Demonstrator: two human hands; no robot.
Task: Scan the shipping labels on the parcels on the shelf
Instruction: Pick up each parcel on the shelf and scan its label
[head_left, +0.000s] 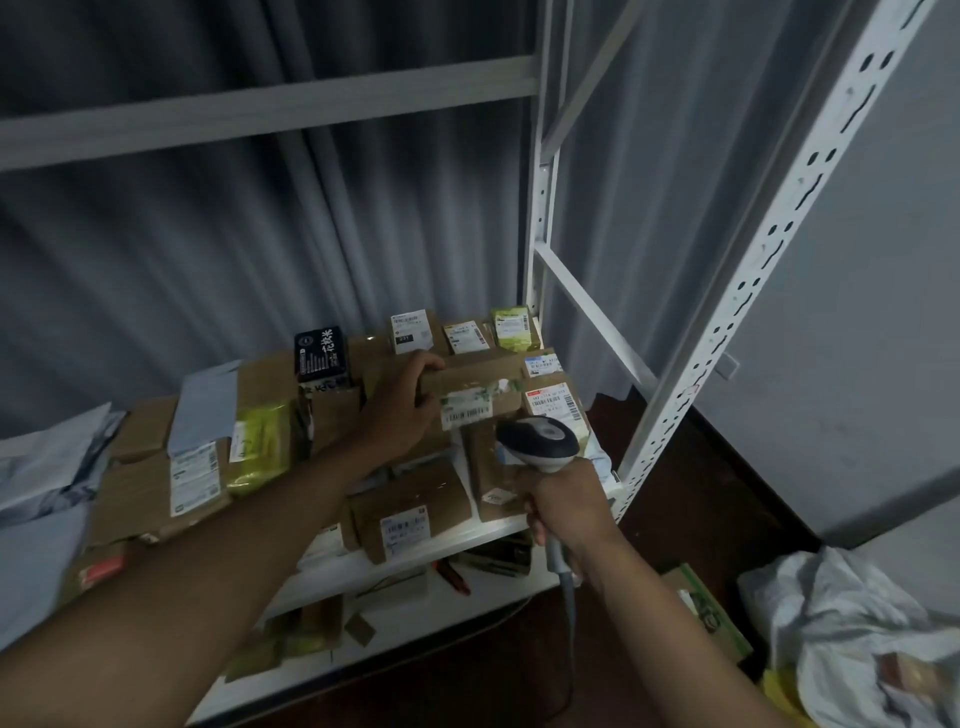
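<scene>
Several cardboard parcels with white shipping labels lie on the white shelf. My left hand grips the left end of a brown parcel and holds it tilted, its barcode label facing me. My right hand grips the handle of a grey and white barcode scanner. The scanner's head sits just below and right of that label. Another labelled parcel lies at the shelf's front edge.
A black box stands among the parcels at the back. Grey mailer bags are piled at the left. The white rack upright rises on the right. A lower shelf holds small items. Plastic bags lie on the floor.
</scene>
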